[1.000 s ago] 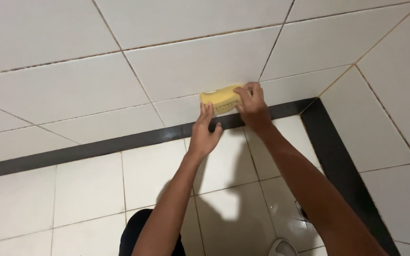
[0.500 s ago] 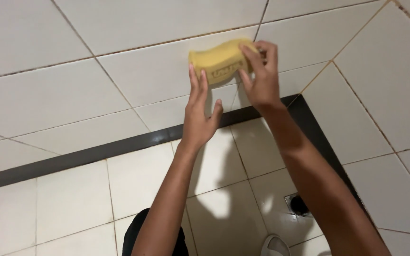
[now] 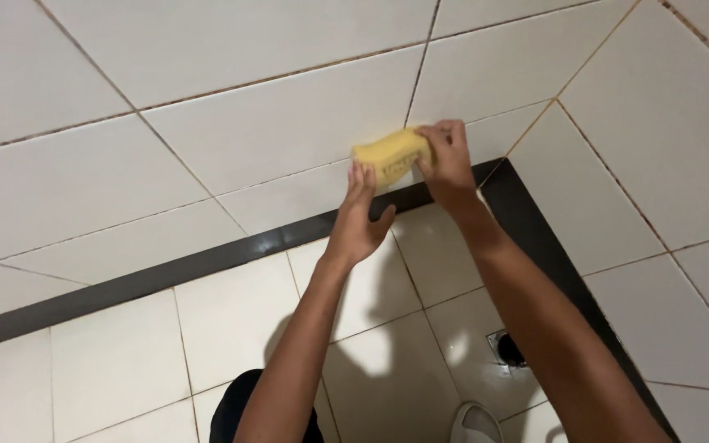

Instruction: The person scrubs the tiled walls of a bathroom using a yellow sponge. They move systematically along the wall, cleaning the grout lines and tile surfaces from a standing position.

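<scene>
A: What are the 2 hands doing?

B: Both are pressing a yellow sponge (image 3: 389,156) against the white wall tile (image 3: 289,123), just above the dark strip (image 3: 207,262) at the foot of the wall.

A: How is the right hand (image 3: 446,160) gripping it?

B: It is closing around the right end of the sponge, with the fingers curling over the top. The thumb is hiding, so I cannot tell where it is sitting.

A: And the left hand (image 3: 356,221)?

B: It is lying flat and open. Its fingers are staying close together, the tips are touching the left lower edge of the sponge, and the thumb is sticking out to the side.

A: What is lying below?

B: White floor tiles (image 3: 231,320) are showing, and a small drain (image 3: 509,349) is sitting near the corner. A light shoe tip (image 3: 479,425) is peeking in at the bottom edge.
</scene>
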